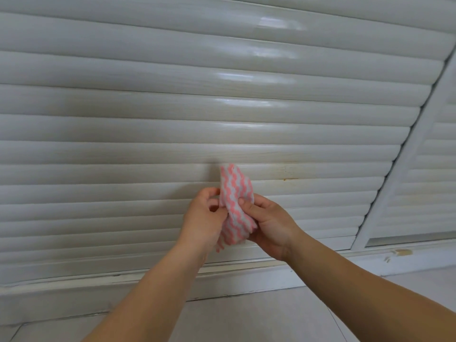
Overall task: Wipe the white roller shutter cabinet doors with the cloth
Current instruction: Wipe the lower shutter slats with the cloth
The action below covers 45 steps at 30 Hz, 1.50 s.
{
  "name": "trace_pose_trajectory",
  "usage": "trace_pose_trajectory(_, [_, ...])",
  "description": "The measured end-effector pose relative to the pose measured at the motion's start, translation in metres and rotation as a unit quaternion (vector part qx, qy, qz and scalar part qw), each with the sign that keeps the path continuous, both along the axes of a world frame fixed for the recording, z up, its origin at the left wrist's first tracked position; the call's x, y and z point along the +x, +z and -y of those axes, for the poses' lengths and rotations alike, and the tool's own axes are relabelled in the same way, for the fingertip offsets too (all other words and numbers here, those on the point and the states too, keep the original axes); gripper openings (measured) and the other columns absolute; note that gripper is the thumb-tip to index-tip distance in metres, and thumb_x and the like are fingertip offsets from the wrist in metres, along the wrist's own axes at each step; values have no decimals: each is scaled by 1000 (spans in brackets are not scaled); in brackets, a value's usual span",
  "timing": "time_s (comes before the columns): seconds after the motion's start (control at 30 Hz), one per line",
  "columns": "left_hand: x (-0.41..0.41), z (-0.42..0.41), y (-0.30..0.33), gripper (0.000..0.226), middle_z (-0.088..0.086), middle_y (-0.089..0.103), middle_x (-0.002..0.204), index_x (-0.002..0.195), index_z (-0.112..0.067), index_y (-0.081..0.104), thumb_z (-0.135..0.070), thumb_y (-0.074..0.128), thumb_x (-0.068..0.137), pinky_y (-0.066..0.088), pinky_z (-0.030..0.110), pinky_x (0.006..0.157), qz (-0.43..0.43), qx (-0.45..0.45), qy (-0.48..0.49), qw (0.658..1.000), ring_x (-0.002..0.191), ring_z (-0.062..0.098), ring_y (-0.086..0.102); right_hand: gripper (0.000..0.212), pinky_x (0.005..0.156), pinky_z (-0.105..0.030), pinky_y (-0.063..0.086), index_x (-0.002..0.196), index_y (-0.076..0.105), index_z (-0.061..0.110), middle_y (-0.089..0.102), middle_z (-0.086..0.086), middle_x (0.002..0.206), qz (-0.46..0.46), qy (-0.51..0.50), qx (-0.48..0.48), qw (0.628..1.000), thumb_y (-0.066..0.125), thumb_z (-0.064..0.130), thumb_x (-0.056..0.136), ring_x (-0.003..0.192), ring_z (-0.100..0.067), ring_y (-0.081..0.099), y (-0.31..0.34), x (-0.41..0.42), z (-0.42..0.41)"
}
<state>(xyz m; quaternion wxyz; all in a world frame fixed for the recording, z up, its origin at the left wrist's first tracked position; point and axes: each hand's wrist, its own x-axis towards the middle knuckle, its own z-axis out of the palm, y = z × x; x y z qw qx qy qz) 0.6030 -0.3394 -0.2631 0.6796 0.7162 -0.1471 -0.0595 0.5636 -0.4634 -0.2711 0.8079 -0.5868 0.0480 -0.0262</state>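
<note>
A: Which step does the head view show?

B: A pause for preparing the cloth (234, 206), not a wiping stroke. The pink-and-white cloth is bunched upright between both hands, just in front of the lower slats of the shutter door (222, 114); whether its top edge touches a slat cannot be told.

A: State of each grip?

B: The left hand (204, 213) pinches the cloth's left edge, fingers curled. The right hand (269, 223) holds the right side, thumb pressed on the front and fingers wrapped behind. Neither grip is spread.

A: How far along is the task?

B: Judged from the slats, unfinished: a yellowish stain (287, 172) sits on the door just right of the cloth, and the second door (424, 169) lies at far right, beyond the frame post (399, 178).

A: What does the next move call for?

B: Probably folding the cloth into a flat pad, passing it to one hand, pressing it on a slat, then stroking along the slat, since the grooves between slats run left to right.
</note>
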Motion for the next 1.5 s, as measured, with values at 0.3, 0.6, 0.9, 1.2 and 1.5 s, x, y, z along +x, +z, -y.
trace_pose_trajectory(0.3, [23, -9, 2, 74, -2, -10, 157, 148, -26, 12, 0, 43, 86, 5, 43, 115, 324, 465, 108, 817, 143, 17, -9, 30, 72, -24, 46, 105, 63, 27, 58, 8, 95, 271, -420, -437, 747, 61, 4, 85, 92, -17, 52, 11, 37, 25])
trace_pose_trajectory(0.6, [34, -5, -7, 90, -7, -50, 135, 144, -34, -20, 0, 35, 82, -9, 65, 107, 309, 586, 116, 740, 137, 27, -32, 18, 78, -35, 40, 89, 76, 26, 70, 1, 92, 383, -453, -685, 423, 61, 21, 80, 90, -20, 48, -6, 80, 40])
trace_pose_trajectory(0.9, [42, -5, -18, 89, -3, -57, 128, 141, -33, -27, -5, 35, 83, -15, 69, 99, 328, 610, 137, 709, 135, 28, -34, 20, 83, -33, 25, 85, 76, 32, 68, 2, 90, 274, -508, -694, 431, 60, 21, 79, 85, -17, 49, -16, 50, 112])
trace_pose_trajectory(1.2, [40, -4, -19, 86, -2, -54, 130, 142, -33, -24, -8, 34, 85, -14, 70, 99, 326, 614, 140, 705, 136, 28, -32, 33, 81, -21, 25, 93, 73, 32, 63, 11, 99, 104, -635, -402, 652, 50, 13, 80, 93, -10, 50, -7, 37, 137])
trace_pose_trajectory(1.5, [38, 5, -18, 89, -3, -55, 131, 144, -30, -22, -14, 41, 84, -13, 68, 101, 302, 599, 139, 728, 135, 29, -35, 11, 75, -2, 25, 99, 65, 36, 55, 10, 83, 69, -635, -169, 751, 56, 31, 94, 98, -24, 53, 16, 73, 64])
